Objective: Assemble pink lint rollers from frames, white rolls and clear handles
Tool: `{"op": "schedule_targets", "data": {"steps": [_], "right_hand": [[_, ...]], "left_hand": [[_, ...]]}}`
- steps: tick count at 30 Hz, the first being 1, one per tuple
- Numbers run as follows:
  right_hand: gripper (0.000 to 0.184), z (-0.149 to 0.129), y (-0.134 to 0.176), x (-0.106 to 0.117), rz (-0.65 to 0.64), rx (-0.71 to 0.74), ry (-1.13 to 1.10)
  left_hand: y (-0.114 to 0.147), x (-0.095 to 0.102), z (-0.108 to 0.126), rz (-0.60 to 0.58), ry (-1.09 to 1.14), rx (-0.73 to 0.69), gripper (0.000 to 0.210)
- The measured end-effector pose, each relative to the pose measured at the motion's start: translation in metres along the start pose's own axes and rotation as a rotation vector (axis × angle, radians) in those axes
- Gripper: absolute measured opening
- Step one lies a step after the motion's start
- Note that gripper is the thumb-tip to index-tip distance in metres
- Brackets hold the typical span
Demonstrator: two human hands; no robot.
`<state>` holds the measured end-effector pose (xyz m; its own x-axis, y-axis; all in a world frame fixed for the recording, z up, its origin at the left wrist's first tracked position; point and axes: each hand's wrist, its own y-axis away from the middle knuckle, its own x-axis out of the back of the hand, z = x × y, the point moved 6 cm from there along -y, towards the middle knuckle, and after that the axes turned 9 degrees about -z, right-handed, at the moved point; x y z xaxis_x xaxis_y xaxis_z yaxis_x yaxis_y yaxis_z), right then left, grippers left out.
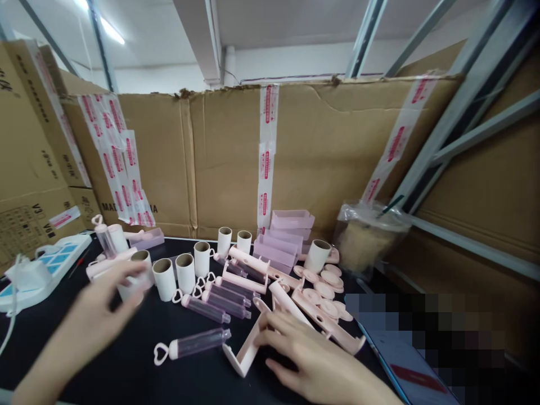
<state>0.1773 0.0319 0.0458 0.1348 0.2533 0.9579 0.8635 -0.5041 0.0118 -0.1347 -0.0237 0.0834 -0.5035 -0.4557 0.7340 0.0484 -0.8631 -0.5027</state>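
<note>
The head camera is showing both bare hands working over a dark bench. The left hand is hovering half open, its thumb and fingers standing apart beside a white tube; motion is blurring its fingertips, and something pale is showing between them, so whether it is gripping anything I cannot tell. The right hand is curling loosely, its fingertips touching the upper part of a pink bracket that is lying at the front of the bench, while the thumb is sitting apart, lower down; how firmly the fingers are holding is not showing. A clear purple stick with a heart-shaped ring is lying just left of the bracket. The right hand is partly covering the parts behind it, including a pink half-shell, and both forearms are running out of the frame. A pixelated patch is masking part of a flat dark device at the right, whose lower end the frame is cutting off.
</note>
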Motion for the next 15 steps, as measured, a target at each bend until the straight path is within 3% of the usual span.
{"op": "schedule_targets", "data": {"steps": [2,3,5,7,9,12,15], "right_hand": [[0.031,-0.003,-0.006,-0.011,0.011,0.001,0.093],[0.033,-0.003,-0.009,-0.015,0.035,-0.003,0.154],[0.032,0.000,-0.015,-0.023,0.080,0.005,0.270],[0.025,0.002,-0.018,-0.027,0.116,0.022,0.344],[0.016,0.003,-0.017,-0.024,0.122,0.047,0.328],[0.008,0.000,-0.007,-0.008,0.165,0.081,0.172],[0.009,0.008,0.008,0.014,0.375,-0.014,-0.053]], "left_hand": [[0.003,-0.061,0.040,-0.498,0.012,-0.150,0.033],[0.006,-0.082,0.050,-0.620,0.010,-0.165,0.036],[0.011,-0.111,0.057,-0.706,-0.030,-0.131,0.041],[0.014,-0.127,0.054,-0.751,-0.100,-0.114,0.034],[0.015,-0.131,0.052,-0.771,-0.157,-0.117,0.019],[0.008,-0.118,0.059,-0.712,-0.146,-0.147,0.013],[-0.002,-0.100,0.081,-0.580,-0.031,-0.189,0.023]]}}
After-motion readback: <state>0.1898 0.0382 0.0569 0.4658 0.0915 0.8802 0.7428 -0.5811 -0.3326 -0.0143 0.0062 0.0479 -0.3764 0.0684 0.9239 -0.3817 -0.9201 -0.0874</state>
